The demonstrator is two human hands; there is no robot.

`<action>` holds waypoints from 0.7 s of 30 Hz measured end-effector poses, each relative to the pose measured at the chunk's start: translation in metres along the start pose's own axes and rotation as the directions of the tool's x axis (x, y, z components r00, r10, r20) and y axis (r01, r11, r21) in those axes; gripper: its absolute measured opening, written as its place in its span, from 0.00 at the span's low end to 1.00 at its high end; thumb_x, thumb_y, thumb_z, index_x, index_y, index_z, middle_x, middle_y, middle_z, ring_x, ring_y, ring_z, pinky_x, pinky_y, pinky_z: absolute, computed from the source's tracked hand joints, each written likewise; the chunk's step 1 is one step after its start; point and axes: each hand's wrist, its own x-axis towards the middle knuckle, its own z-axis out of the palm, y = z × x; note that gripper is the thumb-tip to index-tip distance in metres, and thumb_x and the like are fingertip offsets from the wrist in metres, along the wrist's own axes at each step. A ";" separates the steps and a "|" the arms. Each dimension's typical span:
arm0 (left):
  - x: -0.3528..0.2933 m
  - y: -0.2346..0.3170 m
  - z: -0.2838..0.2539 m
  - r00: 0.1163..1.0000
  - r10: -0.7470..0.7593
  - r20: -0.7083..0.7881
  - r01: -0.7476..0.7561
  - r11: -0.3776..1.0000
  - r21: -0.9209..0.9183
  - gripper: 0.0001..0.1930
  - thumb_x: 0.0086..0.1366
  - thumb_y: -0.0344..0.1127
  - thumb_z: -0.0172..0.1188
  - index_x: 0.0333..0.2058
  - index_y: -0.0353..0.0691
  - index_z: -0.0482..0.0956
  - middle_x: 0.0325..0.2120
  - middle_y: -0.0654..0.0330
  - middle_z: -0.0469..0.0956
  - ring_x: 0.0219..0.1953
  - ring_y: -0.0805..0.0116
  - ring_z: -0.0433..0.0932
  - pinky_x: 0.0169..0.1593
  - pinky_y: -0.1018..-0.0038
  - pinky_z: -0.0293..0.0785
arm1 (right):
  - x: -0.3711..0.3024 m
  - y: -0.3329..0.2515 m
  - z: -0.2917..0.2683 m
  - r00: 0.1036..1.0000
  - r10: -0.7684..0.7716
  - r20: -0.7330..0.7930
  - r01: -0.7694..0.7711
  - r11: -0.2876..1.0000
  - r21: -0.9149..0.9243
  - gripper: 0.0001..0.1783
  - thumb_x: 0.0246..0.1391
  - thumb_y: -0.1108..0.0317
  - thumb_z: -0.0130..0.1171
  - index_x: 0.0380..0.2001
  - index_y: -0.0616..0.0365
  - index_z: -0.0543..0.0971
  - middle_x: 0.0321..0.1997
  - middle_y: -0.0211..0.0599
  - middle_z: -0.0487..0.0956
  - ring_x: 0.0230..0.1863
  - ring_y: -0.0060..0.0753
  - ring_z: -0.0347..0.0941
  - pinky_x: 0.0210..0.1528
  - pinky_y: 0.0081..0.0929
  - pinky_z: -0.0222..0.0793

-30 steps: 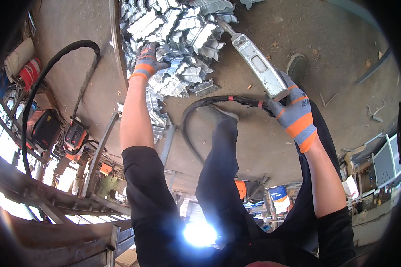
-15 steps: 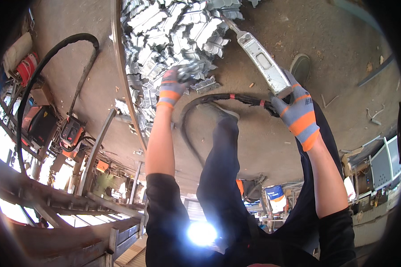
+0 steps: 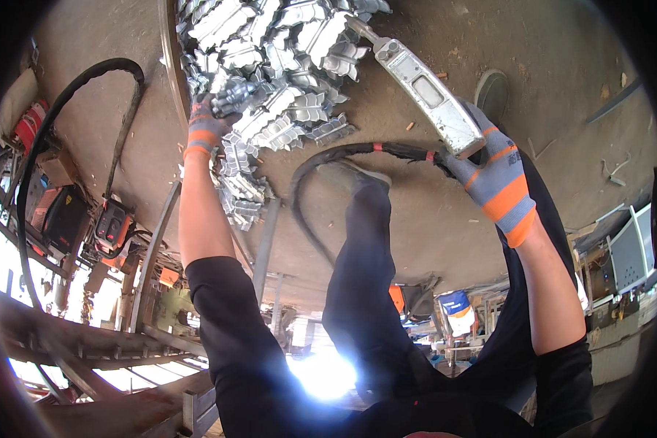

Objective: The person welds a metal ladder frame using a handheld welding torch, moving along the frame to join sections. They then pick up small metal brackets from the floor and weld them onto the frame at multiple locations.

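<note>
My left hand [image 3: 204, 125], in a grey and orange work glove, is closed round a ribbed silver metal piece [image 3: 235, 96] over the left side of a pile. That pile of similar shiny metal pieces [image 3: 285, 102] lies on the floor at the upper middle. My right hand [image 3: 489, 164], gloved alike, grips the rear end of a silver, boxy welding gun [image 3: 427, 95]. The gun slants up and left, its narrow nozzle reaching the pile's right edge. From its rear end a thick black cable [image 3: 343, 152] with red bands curves left across the floor.
A long metal bar [image 3: 172, 66] runs along the pile's left side. Black and orange machines [image 3: 113, 225] with a black hose [image 3: 87, 77] stand at the left. Steel beams [image 3: 109, 343] fill the lower left. My shoe [image 3: 492, 95] is beside the gun. A grey panel [image 3: 631, 248] stands far right.
My left hand has moved left across the pile with the metal piece. My right hand still holds the welding gun, almost unmoved. The whole view has shifted slightly.
</note>
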 end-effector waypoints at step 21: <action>0.032 -0.003 0.008 0.984 -0.114 -0.133 0.140 0.969 0.203 0.74 0.38 0.70 0.83 0.77 0.37 0.55 0.71 0.42 0.69 0.74 0.45 0.66 0.77 0.60 0.62 | -0.010 0.008 0.014 0.998 -0.065 0.012 0.065 0.997 0.039 0.32 0.60 0.75 0.70 0.67 0.62 0.75 0.58 0.42 0.84 0.59 0.24 0.78 0.63 0.29 0.74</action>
